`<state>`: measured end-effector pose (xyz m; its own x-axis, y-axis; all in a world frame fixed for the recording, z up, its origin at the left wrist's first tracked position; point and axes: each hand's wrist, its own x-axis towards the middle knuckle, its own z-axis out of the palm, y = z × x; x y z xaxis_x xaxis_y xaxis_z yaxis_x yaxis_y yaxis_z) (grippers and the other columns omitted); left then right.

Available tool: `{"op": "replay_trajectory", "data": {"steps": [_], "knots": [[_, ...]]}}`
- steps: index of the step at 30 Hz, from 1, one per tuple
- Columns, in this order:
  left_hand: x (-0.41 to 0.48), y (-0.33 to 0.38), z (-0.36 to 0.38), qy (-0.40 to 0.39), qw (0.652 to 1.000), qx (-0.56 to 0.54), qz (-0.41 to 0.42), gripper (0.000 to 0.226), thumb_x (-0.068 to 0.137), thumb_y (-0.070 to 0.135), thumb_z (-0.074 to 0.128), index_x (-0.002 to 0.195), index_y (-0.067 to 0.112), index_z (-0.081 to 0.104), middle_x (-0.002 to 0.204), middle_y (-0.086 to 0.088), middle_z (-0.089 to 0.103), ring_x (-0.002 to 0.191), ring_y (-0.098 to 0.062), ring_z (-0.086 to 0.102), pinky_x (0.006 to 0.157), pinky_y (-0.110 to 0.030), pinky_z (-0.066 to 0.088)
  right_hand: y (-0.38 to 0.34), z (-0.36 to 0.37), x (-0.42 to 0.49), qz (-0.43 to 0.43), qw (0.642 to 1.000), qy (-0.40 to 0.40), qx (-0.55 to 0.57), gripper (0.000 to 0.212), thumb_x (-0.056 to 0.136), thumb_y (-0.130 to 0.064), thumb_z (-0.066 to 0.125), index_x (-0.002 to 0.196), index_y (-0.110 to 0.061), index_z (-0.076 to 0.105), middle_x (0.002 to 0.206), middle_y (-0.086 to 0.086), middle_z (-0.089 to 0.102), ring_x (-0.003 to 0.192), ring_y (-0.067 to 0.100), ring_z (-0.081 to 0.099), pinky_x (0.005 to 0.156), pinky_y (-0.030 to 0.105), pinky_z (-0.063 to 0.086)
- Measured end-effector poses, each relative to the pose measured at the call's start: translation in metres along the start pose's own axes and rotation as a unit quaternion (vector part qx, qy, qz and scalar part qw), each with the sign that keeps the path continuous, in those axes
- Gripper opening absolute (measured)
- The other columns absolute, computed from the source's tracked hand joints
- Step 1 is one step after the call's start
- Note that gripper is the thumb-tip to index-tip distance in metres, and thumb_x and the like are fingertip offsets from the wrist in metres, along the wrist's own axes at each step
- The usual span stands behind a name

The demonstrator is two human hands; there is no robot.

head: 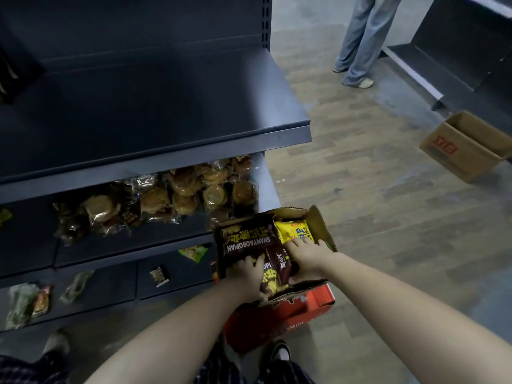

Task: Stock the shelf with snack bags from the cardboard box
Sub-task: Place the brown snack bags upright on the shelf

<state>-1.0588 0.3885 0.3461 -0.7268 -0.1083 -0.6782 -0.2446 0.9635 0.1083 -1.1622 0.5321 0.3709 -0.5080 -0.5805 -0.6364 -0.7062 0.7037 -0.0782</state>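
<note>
Your cardboard box (318, 217) of snack bags sits open on a red box (279, 317) on the floor, just beside the right end of the shelf unit. Both your hands are down inside it. Your left hand (246, 275) is curled around the lower edge of the dark brown snack bag (246, 239), fingers spread over its foil. Your right hand (307, 259) presses on the packs at the box's middle, fingers bent over a small maroon packet (282, 263) and touching the yellow snack bag (293, 231) behind it; whether it truly grips either one, you cannot tell from here.

The brown bag reads "SHANYAOBOPIAN", upside down to you, with yellow characters above it. The yellow bag shows "SHAN" before your hand cuts it off.

As for progress, judge it early. The top shelf (166, 128), up and left of the box, holds nothing in view. The shelf below it carries a pile of clear-wrapped round cakes (171, 198), just left of the box. The lowest shelf has only a few scattered packets (27, 300). None of the box's own bags appear shelved, and several remain in it.

Well to the right of the box, a second cardboard carton (465, 151) stands open, with red printing too blurred to read. Beyond it, another person's legs (360, 42) stand on the floor.
</note>
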Motion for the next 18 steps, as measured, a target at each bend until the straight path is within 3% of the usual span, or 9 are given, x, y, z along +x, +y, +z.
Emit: {"op": "replay_trajectory", "data": {"steps": [3, 6, 14, 16, 18], "knots": [[0.004, 0.000, 0.004, 0.005, 1.000, 0.030, -0.005, 0.113, 0.073, 0.042, 0.076, 0.150, 0.021, -0.003, 0.146, -0.011, 0.023, 0.132, -0.032, 0.028, 0.106, -0.047, 0.035, -0.001, 0.013, 0.003, -0.004, 1.000, 0.018, -0.004, 0.100, 0.072, -0.058, 0.070, 0.146, -0.014, 0.019, 0.147, 0.007, 0.028, 0.138, 0.030, 0.025, 0.109, 0.064, 0.021], [0.005, 0.000, 0.004, 0.017, 0.999, 0.044, 0.013, 0.109, 0.073, 0.035, 0.077, 0.150, 0.016, 0.003, 0.144, -0.010, 0.027, 0.131, -0.031, 0.031, 0.103, -0.049, 0.037, -0.001, 0.016, 0.003, -0.011, 0.999, 0.036, -0.008, 0.097, 0.073, -0.058, 0.069, 0.144, -0.014, 0.022, 0.143, 0.008, 0.031, 0.136, 0.030, 0.028, 0.109, 0.062, 0.022], [0.003, -0.019, -0.001, 0.083, 0.990, -0.090, 0.072, 0.058, 0.075, 0.016, 0.068, 0.125, 0.014, 0.038, 0.112, -0.006, 0.048, 0.107, -0.026, 0.043, 0.086, -0.043, 0.047, 0.013, -0.014, -0.001, -0.006, 0.989, 0.008, 0.146, 0.072, 0.074, -0.045, 0.072, 0.135, -0.025, 0.040, 0.131, -0.001, 0.049, 0.121, 0.023, 0.047, 0.096, 0.043, 0.041], [0.002, -0.022, -0.003, 0.107, 0.983, -0.126, 0.076, 0.052, 0.074, 0.018, 0.068, 0.119, 0.018, 0.041, 0.104, -0.006, 0.052, 0.100, -0.025, 0.046, 0.080, -0.042, 0.048, 0.015, -0.024, -0.004, 0.008, 0.963, -0.014, 0.269, 0.072, 0.077, -0.031, 0.074, 0.138, -0.022, 0.037, 0.130, 0.003, 0.053, 0.097, 0.020, 0.058, 0.080, 0.037, 0.049], [0.003, -0.025, -0.006, 0.151, 0.973, -0.155, 0.083, 0.051, 0.069, 0.024, 0.074, 0.109, 0.027, 0.042, 0.093, 0.000, 0.057, 0.089, -0.021, 0.054, 0.072, -0.039, 0.052, 0.019, -0.033, -0.007, 0.010, 0.910, -0.029, 0.414, 0.058, 0.080, -0.014, 0.072, 0.129, -0.023, 0.042, 0.104, 0.004, 0.061, 0.069, 0.013, 0.054, 0.061, 0.030, 0.048]]}}
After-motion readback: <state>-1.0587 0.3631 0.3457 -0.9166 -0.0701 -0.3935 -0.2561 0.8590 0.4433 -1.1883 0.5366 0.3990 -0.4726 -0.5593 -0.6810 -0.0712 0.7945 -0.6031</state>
